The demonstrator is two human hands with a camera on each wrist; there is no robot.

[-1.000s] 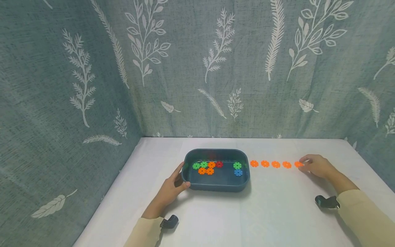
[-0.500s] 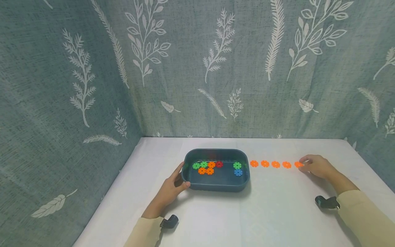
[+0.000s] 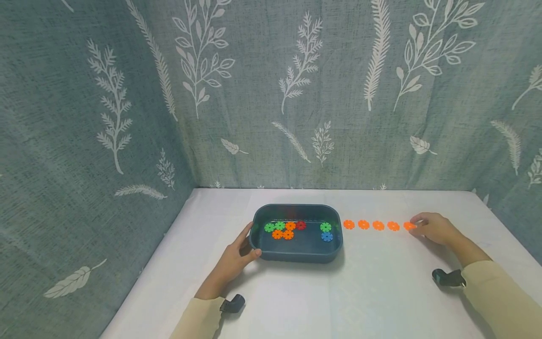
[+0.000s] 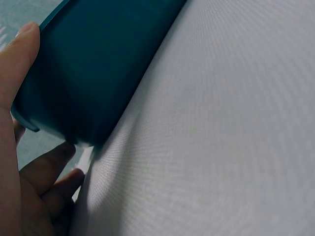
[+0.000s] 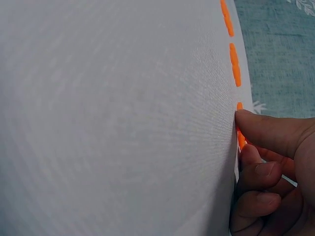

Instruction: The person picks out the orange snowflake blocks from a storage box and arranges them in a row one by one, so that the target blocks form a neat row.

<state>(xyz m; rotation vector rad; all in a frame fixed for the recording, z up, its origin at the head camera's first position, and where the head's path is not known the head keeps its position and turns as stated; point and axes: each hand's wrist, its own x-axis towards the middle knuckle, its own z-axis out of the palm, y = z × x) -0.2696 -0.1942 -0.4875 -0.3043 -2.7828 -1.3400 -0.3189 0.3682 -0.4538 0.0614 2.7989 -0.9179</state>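
Observation:
My left hand [image 3: 232, 260] grips the left end of a dark teal tray [image 3: 296, 257], thumb on its front corner and fingers along its side. In the left wrist view, the thumb [image 4: 22, 54] lies against the tray wall [image 4: 93, 69]. My right hand [image 3: 436, 228] pinches an orange notched disc [image 3: 409, 226] at the right end of a row on the white table. The right wrist view shows thumb and fingers of that hand [image 5: 275, 162] around the disc's edge [image 5: 241, 139], partly hiding it. Several matching orange discs [image 3: 378, 225] lie flat between tray and hand, spaced apart.
Inside the tray lie green discs [image 3: 269, 228], orange discs [image 3: 277, 234], a red disc [image 3: 300, 226] and a blue disc [image 3: 327, 237]. The white table [image 3: 296, 301] stretches to a patterned green curtain [image 3: 254, 155] behind and at both sides.

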